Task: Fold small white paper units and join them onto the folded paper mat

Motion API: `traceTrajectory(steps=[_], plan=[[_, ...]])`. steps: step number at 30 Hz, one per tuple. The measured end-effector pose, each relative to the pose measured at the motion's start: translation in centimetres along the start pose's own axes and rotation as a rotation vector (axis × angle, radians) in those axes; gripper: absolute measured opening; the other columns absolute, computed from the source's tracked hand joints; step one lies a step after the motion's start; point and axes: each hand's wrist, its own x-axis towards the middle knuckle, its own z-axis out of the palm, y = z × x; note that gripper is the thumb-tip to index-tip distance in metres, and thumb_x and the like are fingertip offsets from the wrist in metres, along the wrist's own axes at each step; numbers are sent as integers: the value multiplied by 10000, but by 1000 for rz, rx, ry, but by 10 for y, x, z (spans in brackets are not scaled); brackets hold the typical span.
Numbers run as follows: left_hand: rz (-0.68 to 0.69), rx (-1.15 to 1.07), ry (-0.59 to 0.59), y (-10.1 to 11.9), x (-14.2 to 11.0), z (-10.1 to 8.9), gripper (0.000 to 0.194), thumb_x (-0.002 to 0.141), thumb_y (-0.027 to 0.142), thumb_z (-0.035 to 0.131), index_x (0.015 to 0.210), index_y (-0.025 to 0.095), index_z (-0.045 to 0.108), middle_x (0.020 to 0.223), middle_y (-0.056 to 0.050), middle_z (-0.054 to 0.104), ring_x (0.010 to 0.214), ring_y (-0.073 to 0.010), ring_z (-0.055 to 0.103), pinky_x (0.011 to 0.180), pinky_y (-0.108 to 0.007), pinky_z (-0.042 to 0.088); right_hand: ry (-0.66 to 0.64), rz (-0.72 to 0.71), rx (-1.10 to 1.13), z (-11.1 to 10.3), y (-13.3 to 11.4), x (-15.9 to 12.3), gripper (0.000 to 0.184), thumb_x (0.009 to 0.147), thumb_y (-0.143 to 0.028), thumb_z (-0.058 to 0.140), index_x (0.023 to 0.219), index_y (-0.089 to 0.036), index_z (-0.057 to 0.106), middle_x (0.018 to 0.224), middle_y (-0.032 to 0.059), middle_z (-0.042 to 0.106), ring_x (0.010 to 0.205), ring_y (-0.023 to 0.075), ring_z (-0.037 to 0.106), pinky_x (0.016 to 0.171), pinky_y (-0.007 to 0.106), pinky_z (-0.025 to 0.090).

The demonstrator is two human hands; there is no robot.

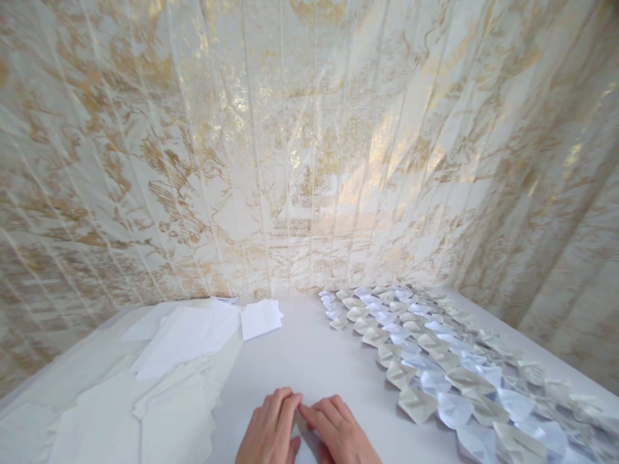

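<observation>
1. Head view is being filled at its lower edge by two bare hands, which are being held together on a white table (314,361).
2. A small piece of paper (302,426) is being pressed flat against the table between the two hands; only a sliver of it is being shown, the remainder being covered by fingers.
3. The left hand (269,430) is being laid palm down on the paper, its fingers (285,406) being kept extended and close together, pressing rather than clenching.
4. The right hand (341,433) is being laid just beside the left hand, its fingers (314,412) being stretched flat toward the left hand's fingertips and touching them over the paper.
5. Whether any edge of the paper is being pinched underneath cannot be told.
6. Loose white sheets (184,335) are being kept in an untidy overlapping pile to the left of the paper and farther back on the table.
7. A smaller stack of white squares (261,318) is being kept behind the paper, just beside that pile.
8. Many folded paper shapes (435,367), white and silvery, are being laid out in overlapping rows to the right of the paper, well apart from the hands.
9. A white and gold patterned curtain (309,148) is being hung behind the table.
</observation>
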Motion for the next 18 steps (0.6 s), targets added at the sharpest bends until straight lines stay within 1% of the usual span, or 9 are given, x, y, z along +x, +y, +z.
traceTrajectory(steps=[2, 5, 8, 10, 12, 13, 16, 18], plan=[[-38, -34, -4, -1, 1, -10, 378, 798, 40, 552, 1131, 213, 597, 1126, -76, 681, 1007, -242, 669, 831, -346, 547, 44, 53, 144, -5, -1, 0, 710, 703, 18, 487, 1376, -206, 491, 960, 67, 690, 840, 248, 591, 806, 356, 523], [-95, -27, -32, -1, 4, -20, 233, 818, 49, 561, 984, 205, 613, 988, -51, 675, 925, -252, 659, 801, -381, 519, 93, 126, 316, -11, -4, -1, 784, 656, 25, 461, 1403, -215, 451, 964, 52, 684, 879, 238, 589, 817, 344, 525], [-65, -17, -113, -2, 9, -26, 157, 868, 84, 569, 892, 228, 626, 952, -18, 678, 917, -246, 643, 786, -373, 494, 104, 171, 351, -22, -5, 1, 761, 634, 58, 445, 1345, -210, 499, 1049, 66, 658, 966, 228, 590, 890, 348, 510], [-23, -20, -137, -3, 12, -27, 142, 909, 119, 565, 884, 241, 633, 970, -4, 685, 939, -236, 634, 795, -363, 479, 119, 168, 328, -31, -6, 5, 728, 628, 88, 430, 1285, -201, 551, 1148, 92, 630, 1049, 230, 578, 952, 363, 485], [28, -24, -137, -5, 15, -27, 144, 922, 123, 569, 888, 245, 636, 981, 4, 687, 950, -224, 626, 809, -352, 466, 85, 132, 311, -41, -6, 11, 707, 646, 119, 420, 1245, -213, 595, 1236, 94, 617, 1121, 227, 560, 984, 359, 465], [48, -20, -128, -5, 16, -26, 150, 915, 111, 579, 881, 244, 637, 976, 5, 685, 946, -219, 623, 809, -346, 462, 53, 114, 304, -44, -6, 13, 690, 661, 128, 428, 1222, -224, 618, 1247, 82, 627, 1131, 223, 560, 988, 354, 459], [77, 17, -91, -6, 17, -25, 189, 874, 58, 596, 848, 240, 640, 939, 4, 672, 909, -211, 614, 782, -328, 456, -53, 94, 242, -47, -4, 17, 559, 718, 108, 519, 1108, -254, 691, 1161, 39, 685, 1071, 218, 588, 960, 340, 459], [97, 45, -64, -6, 16, -25, 201, 874, 54, 577, 843, 242, 642, 920, 1, 667, 885, -210, 611, 762, -322, 462, -87, 101, 174, -44, -4, 16, 471, 738, 74, 593, 1041, -265, 719, 1094, 22, 699, 1018, 215, 598, 925, 329, 466]])
